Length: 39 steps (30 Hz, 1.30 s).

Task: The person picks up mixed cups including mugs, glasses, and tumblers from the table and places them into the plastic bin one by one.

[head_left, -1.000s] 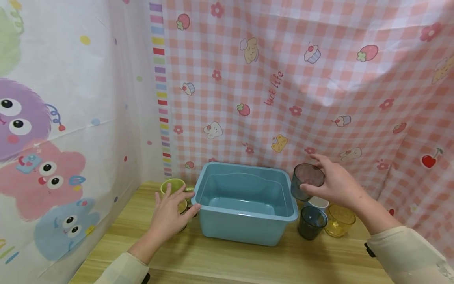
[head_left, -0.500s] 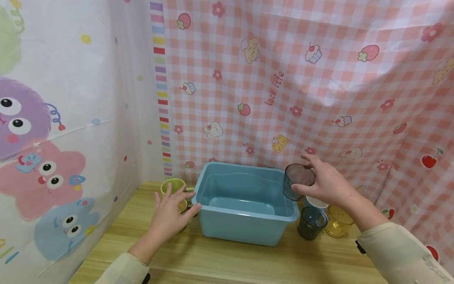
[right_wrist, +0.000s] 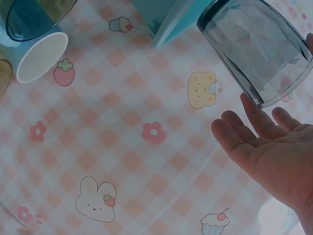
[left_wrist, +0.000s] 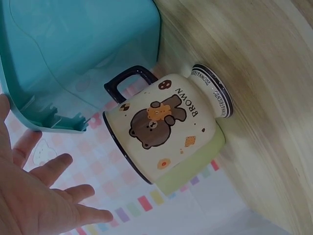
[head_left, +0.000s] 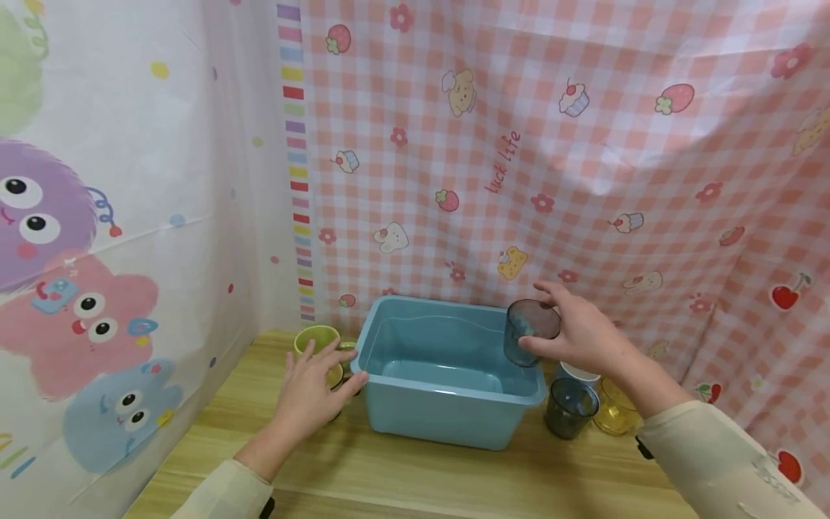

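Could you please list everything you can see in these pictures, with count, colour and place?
Basin: one, light blue, middle of the table against the backdrop.
Held tumbler: one, smoky grey, see-through, above the basin's right rim.
Dark tumbler: one, dark blue-grey, on the table right of the basin.
White cup: one, white inside and light blue outside, behind the dark tumbler.
Yellow tumbler: one, see-through yellow, rightmost on the table.
Bear mug: one, cream and green with a dark handle, left of the basin.
Table: one, light wood.
Backdrop: pink check cloth behind; white cartoon-monster sheet at left.
Left hand: fingers spread, by the bear mug and the basin's corner.
Right hand: holds the grey tumbler.
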### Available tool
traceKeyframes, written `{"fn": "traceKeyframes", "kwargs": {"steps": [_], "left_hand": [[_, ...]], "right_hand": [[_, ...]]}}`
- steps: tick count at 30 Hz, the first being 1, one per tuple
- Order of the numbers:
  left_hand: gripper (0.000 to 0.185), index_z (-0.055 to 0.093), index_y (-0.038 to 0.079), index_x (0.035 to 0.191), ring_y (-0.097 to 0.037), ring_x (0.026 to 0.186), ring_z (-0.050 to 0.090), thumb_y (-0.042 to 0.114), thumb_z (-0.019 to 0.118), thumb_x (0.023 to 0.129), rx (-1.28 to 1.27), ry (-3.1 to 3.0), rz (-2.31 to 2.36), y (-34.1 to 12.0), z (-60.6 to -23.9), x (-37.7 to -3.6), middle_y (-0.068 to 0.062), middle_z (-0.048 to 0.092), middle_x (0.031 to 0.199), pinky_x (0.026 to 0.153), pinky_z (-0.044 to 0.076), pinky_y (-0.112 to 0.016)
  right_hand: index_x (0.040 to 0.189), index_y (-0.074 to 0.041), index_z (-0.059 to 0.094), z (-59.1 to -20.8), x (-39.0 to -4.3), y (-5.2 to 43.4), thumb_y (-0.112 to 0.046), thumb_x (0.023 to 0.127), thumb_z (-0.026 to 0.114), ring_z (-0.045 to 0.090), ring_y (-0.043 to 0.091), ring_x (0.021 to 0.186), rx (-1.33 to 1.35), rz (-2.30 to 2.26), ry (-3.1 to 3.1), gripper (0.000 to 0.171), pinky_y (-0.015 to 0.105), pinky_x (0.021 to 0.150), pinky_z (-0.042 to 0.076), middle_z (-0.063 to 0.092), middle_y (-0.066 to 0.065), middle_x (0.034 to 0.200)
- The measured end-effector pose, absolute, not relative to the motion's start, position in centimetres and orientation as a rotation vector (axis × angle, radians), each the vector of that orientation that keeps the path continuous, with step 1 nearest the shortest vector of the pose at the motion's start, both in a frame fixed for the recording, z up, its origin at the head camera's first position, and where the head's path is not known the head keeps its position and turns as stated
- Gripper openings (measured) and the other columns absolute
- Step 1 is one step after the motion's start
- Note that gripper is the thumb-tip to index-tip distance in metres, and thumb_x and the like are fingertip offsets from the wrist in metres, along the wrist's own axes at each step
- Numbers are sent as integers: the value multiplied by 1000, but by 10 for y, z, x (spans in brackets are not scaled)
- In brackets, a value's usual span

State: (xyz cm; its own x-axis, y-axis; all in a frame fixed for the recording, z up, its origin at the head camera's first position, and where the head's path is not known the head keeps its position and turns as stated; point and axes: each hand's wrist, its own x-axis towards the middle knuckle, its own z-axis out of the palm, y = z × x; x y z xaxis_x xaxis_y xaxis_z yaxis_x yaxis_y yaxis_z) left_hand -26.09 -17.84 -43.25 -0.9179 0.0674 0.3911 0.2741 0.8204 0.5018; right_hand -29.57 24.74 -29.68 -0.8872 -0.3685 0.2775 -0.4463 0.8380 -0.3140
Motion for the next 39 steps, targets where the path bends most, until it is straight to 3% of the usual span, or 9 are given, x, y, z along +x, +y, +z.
{"fn": "traceKeyframes", "kwargs": {"steps": [11, 27, 39], "left_hand": [[56, 71, 22, 140, -58, 156, 31, 59, 71, 98, -255, -2645, -777, -179, -433, -262, -16, 51, 164, 123, 15, -84], [55, 72, 22, 138, -58, 156, 32, 59, 71, 98, -244, -2647, -745, -178, -433, -261, -15, 53, 163, 122, 13, -84], [53, 73, 21, 137, -59, 154, 35, 57, 72, 98, -255, -2622, -732, -178, -434, -261, -17, 55, 161, 121, 15, -86]], "right_hand": [[166, -14, 32, -301, -302, 238, -50, 90, 84, 67, 41, 127, 668, 572, -2816, 99, 59, 94, 60, 62, 24, 150], [169, -17, 28, -303, -309, 218, -48, 88, 86, 62, 40, 139, 668, 576, -2840, 104, 63, 108, 54, 56, 20, 159], [166, -6, 34, -309, -312, 199, -47, 87, 86, 65, 40, 134, 715, 539, -2838, 103, 60, 106, 56, 62, 21, 153]]}}
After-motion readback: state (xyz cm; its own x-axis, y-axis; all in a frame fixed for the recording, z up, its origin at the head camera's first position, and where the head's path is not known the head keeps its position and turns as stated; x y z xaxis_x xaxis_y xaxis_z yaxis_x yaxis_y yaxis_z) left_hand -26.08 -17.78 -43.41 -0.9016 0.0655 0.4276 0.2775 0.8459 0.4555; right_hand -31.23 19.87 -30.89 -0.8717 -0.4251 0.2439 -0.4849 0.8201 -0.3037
